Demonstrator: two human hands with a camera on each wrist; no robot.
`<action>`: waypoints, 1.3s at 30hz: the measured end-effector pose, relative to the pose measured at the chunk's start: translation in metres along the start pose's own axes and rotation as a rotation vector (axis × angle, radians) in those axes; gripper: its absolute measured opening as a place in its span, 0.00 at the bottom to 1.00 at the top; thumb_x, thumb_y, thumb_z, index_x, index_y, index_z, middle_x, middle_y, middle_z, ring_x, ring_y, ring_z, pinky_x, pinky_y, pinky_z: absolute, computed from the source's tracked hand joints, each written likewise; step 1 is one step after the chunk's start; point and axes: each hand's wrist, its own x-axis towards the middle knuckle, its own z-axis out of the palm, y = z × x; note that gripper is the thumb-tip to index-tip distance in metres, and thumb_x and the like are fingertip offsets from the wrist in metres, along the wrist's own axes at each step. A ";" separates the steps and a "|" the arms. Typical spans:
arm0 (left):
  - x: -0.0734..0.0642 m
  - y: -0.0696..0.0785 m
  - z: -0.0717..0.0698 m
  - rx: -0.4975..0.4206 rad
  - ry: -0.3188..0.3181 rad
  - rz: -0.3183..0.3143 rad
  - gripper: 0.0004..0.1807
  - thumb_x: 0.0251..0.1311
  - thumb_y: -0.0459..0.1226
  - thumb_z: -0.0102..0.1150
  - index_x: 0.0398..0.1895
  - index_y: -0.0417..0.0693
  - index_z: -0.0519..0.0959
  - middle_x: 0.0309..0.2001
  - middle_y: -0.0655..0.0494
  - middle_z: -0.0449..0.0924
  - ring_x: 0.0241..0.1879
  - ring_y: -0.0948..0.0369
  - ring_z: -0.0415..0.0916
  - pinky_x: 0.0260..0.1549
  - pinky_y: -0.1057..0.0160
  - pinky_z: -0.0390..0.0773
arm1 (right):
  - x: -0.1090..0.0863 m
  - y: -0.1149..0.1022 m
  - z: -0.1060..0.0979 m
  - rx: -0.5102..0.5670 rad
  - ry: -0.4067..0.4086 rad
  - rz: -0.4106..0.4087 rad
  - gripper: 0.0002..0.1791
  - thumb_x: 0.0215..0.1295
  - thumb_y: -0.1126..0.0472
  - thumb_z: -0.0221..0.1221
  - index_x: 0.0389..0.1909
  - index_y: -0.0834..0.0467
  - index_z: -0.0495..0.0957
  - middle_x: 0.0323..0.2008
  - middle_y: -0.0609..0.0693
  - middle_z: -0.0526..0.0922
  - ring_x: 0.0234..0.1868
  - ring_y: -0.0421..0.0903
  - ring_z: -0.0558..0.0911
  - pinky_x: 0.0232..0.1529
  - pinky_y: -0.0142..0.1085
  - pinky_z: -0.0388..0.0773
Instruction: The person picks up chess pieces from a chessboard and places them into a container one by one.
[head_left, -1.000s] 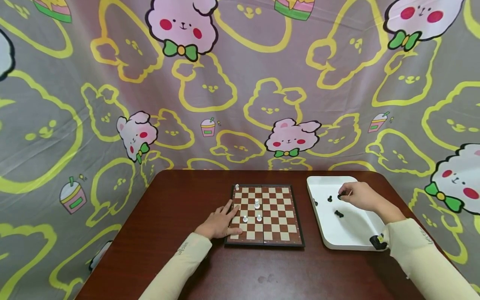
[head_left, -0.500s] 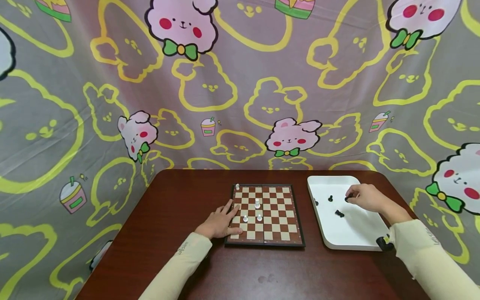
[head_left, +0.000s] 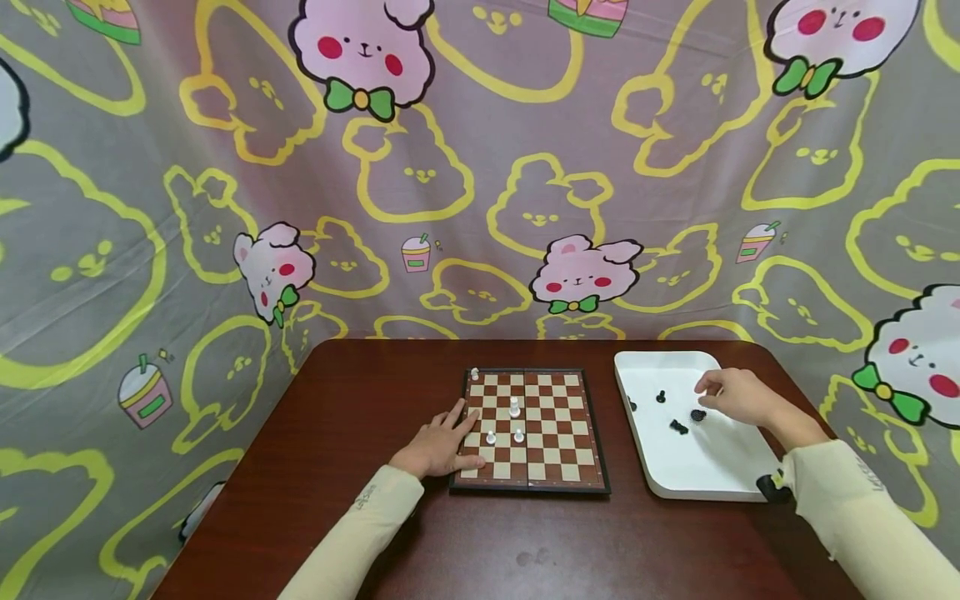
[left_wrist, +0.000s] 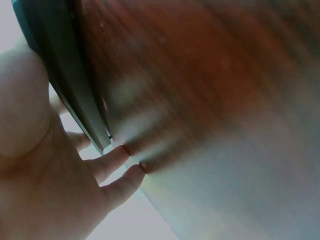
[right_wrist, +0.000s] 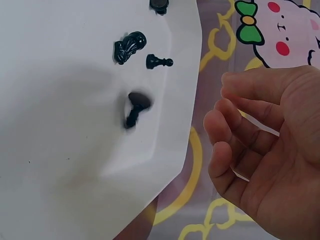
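Note:
My left hand (head_left: pixel 433 446) rests with fingers spread on the left edge of a folding chessboard (head_left: pixel 546 433). In the left wrist view, fingertips of that hand (left_wrist: pixel 65 150) touch the tabletop beside the board's dark rim. My right hand (head_left: pixel 738 397) hovers over a white tray (head_left: pixel 720 467), fingers loosely bent and nothing between them. Under it is a dark chess piece (right_wrist: pixel 135 107), blurred in the right wrist view. Close by lie a black knight (right_wrist: pixel 130 47) and a black pawn (right_wrist: pixel 159 61); one more black piece (right_wrist: pixel 160 6) is partly cut off.
Several white chess pieces stand on the board, among them a taller one (head_left: pixel 513 407), two pawns (head_left: pixel 491 437) and one at the far left corner (head_left: pixel 475 375). The brown table (head_left: pixel 360 400) is backed by a patterned cloth (head_left: pixel 450 208). The tray has raised walls.
The right hand first held a black chess piece over the tray, moved slightly right, then let it go. The piece now lies in the tray. The left hand has stayed put.

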 end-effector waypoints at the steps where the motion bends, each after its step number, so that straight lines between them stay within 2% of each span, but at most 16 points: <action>1: 0.000 0.000 0.000 0.003 -0.002 0.000 0.50 0.54 0.69 0.47 0.76 0.55 0.49 0.75 0.45 0.37 0.66 0.39 0.53 0.55 0.40 0.64 | 0.000 0.000 0.000 -0.002 0.000 -0.002 0.10 0.59 0.64 0.61 0.39 0.67 0.80 0.28 0.50 0.78 0.29 0.47 0.75 0.27 0.38 0.70; 4: 0.000 0.000 0.000 0.003 -0.002 -0.002 0.50 0.54 0.68 0.47 0.76 0.55 0.49 0.75 0.45 0.37 0.66 0.39 0.53 0.55 0.40 0.63 | 0.000 -0.003 0.003 0.003 -0.005 -0.001 0.10 0.60 0.64 0.61 0.39 0.66 0.80 0.28 0.49 0.78 0.28 0.45 0.75 0.28 0.38 0.71; 9: -0.001 0.001 0.000 -0.011 0.002 -0.006 0.50 0.55 0.68 0.48 0.75 0.55 0.49 0.75 0.45 0.37 0.66 0.40 0.53 0.56 0.40 0.63 | 0.001 -0.013 0.004 0.006 0.012 -0.055 0.08 0.60 0.64 0.60 0.38 0.65 0.80 0.28 0.49 0.79 0.27 0.44 0.75 0.26 0.37 0.72; 24: -0.001 0.000 0.000 -0.011 -0.007 -0.007 0.50 0.55 0.68 0.47 0.76 0.56 0.49 0.75 0.46 0.37 0.66 0.40 0.53 0.56 0.40 0.62 | 0.018 -0.060 0.017 -0.001 0.064 -0.208 0.04 0.58 0.65 0.61 0.34 0.60 0.80 0.24 0.43 0.78 0.26 0.40 0.74 0.28 0.37 0.71; 30: 0.000 0.000 0.001 -0.009 -0.006 -0.011 0.50 0.55 0.68 0.47 0.76 0.56 0.49 0.75 0.46 0.37 0.67 0.40 0.53 0.57 0.40 0.62 | 0.025 -0.084 0.027 0.034 0.051 -0.257 0.03 0.59 0.67 0.60 0.34 0.61 0.80 0.22 0.44 0.78 0.24 0.40 0.73 0.26 0.36 0.70; 39: 0.001 0.000 0.001 -0.006 -0.013 -0.018 0.49 0.55 0.68 0.47 0.76 0.56 0.48 0.75 0.46 0.36 0.67 0.41 0.53 0.57 0.40 0.61 | 0.035 -0.118 0.044 0.064 0.002 -0.284 0.04 0.61 0.67 0.61 0.36 0.60 0.81 0.27 0.45 0.79 0.24 0.40 0.74 0.27 0.37 0.72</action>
